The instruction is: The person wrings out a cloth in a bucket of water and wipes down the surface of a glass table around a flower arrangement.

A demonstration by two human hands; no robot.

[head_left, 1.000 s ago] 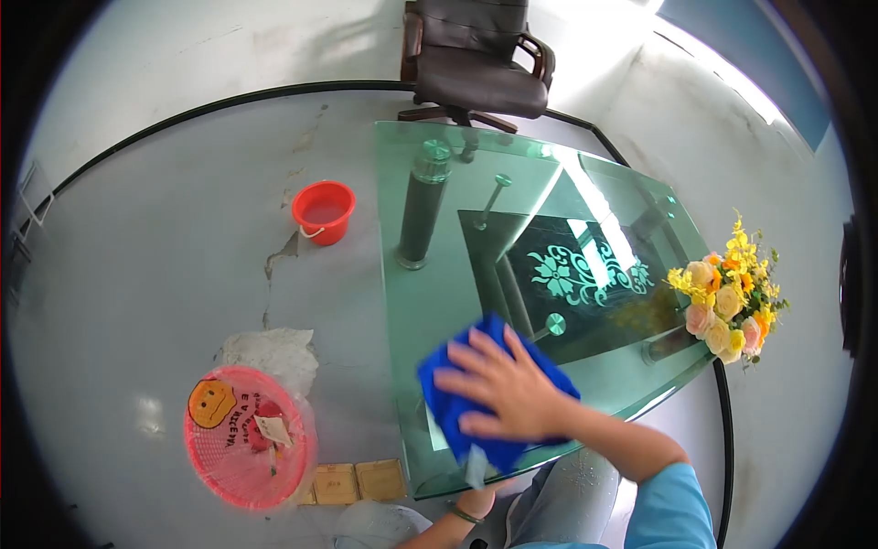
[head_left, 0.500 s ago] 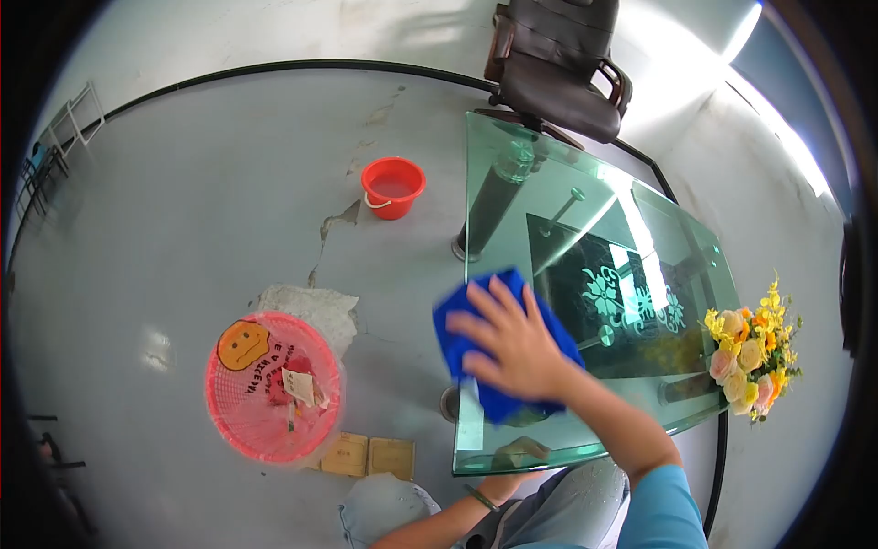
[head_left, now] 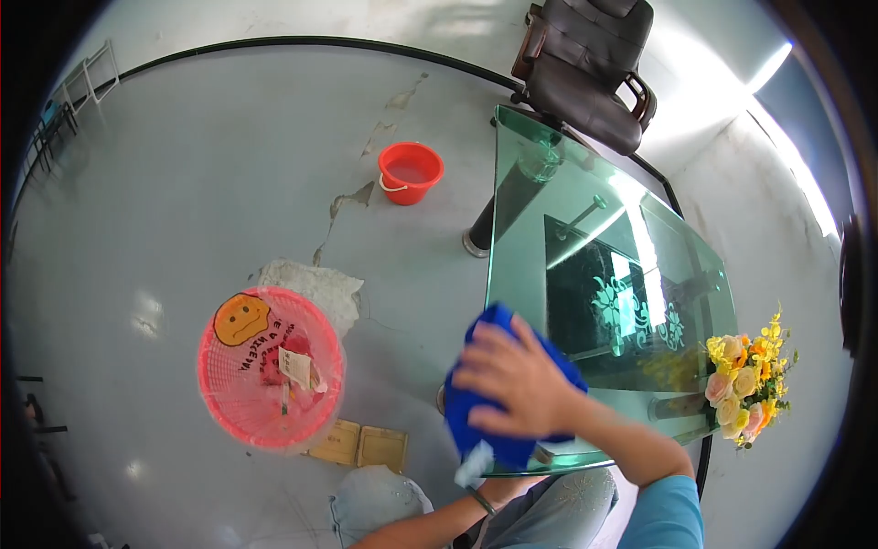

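My right hand (head_left: 521,384) presses a blue cloth (head_left: 498,448) onto the near left corner of a glass-topped table (head_left: 517,274), its fingers closed over the fabric and slightly blurred. Part of the cloth hangs past the table's left edge. A small whitish scrap (head_left: 474,464) shows by the cloth's lower corner; its kind is unclear. Below the near edge is my left hand (head_left: 503,489), a bracelet on its wrist, with its fingers hidden by the table edge.
A pink bin (head_left: 219,393) with litter inside stands left, near two yellowish boxes (head_left: 357,446). Farther back is a red bucket (head_left: 410,174). Behind the table stands a dark office chair (head_left: 585,91). Flowers (head_left: 745,384) stand at the table's right end.
My right hand has brought the blue cloth nearer to me, down to the table's near left corner. The whitish scrap now shows at the cloth's lower edge. The view has shifted slightly.
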